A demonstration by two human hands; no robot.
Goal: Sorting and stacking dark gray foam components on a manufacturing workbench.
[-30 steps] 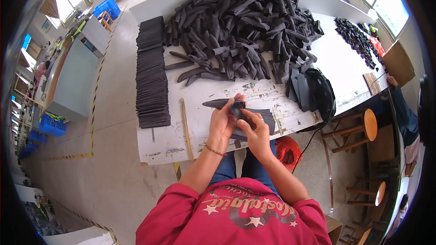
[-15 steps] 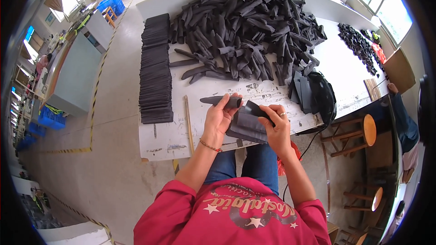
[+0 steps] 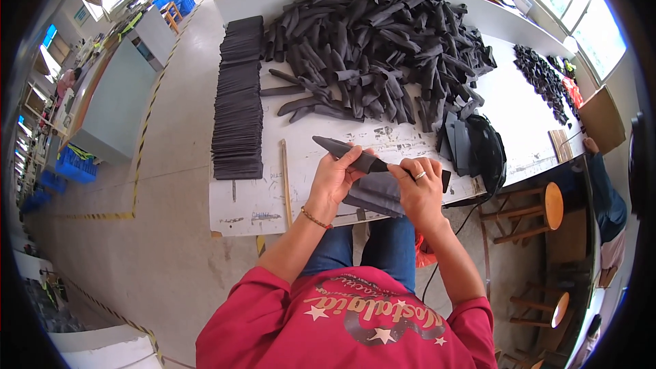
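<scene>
A black tapered fabric sleeve is pinched between the thumb and fingers of my left hand, its pointed end toward the upper left. My right hand grips a flat dark strip whose end sticks out past the fingers. The strip's other end meets the sleeve's open mouth; how far it reaches inside is hidden. Below both hands, dark flat pieces of cloth lie at the table's near edge.
A big heap of black sleeves covers the back of the white table. At left runs a neat row of flattened sleeves, beside a thin wooden stick. Dark flat strips lean in a black bag at right, near wooden stools.
The strip, apart from the sleeve's mouth before, now meets it. My right hand has turned over the strip, and the sleeve has tilted with its open end lower toward the right.
</scene>
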